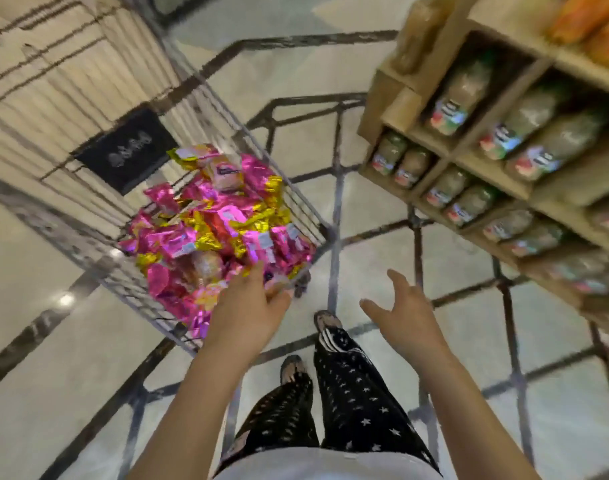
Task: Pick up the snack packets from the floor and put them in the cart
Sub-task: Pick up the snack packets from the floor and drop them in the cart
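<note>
A wire cart stands on the floor at centre left, heaped with several shiny pink and gold snack packets. My left hand reaches over the cart's near corner, its back towards me and its fingers stretched out onto the pile. A pale pink packet lies between its forefinger and thumb, and the motion blur hides whether the hand grips it. My right hand hovers to the right of the cart above the floor, fingers spread and holding nothing. No packet shows on the visible floor.
A wooden shelf unit with rows of jars fills the right side, close to the cart. My legs and feet stand just behind the cart on pale tiles with dark lines. A black sign hangs on the cart's left wall.
</note>
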### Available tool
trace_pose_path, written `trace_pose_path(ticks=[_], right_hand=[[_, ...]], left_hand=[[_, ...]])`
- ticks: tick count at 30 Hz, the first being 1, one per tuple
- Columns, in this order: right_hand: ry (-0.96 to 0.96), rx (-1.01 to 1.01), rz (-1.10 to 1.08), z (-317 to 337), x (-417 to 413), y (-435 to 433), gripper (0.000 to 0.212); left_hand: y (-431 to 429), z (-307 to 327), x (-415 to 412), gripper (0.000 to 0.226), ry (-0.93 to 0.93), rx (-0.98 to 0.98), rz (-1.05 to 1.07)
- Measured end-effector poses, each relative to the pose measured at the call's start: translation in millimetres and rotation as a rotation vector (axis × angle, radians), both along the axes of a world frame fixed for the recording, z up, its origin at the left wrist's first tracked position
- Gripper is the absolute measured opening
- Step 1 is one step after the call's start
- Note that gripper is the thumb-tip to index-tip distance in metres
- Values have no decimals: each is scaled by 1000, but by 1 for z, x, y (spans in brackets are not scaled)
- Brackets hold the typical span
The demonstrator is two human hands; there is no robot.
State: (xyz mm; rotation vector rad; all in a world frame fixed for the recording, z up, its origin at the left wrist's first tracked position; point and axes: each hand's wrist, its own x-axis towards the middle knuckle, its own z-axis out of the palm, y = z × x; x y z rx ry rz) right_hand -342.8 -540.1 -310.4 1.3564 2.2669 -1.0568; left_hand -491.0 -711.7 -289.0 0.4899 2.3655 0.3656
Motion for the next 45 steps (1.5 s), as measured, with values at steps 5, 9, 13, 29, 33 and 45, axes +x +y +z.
trace_pose_path(ticks=[5, 9, 13, 29, 33, 45], right_hand=[[-121, 171, -193, 7, 108, 11, 76], [-187, 230, -357, 14, 180, 23, 80], [-237, 223, -485, 15, 259, 30, 80], [-279, 81, -1099, 22, 662, 39, 77], [-244, 64, -1318, 17, 734, 43, 76], [-251, 17, -1626, 8, 859, 183, 79]], left_hand=[[58, -3, 54, 78, 128, -43, -345], [111, 5, 109, 80, 253, -99, -608], [164, 12, 184, 78, 299, -113, -870], [304, 11, 648, 79, 213, -56, -1652], [326, 12, 728, 78, 188, -26, -1799], [521, 0, 881, 84, 196, 60, -2077]])
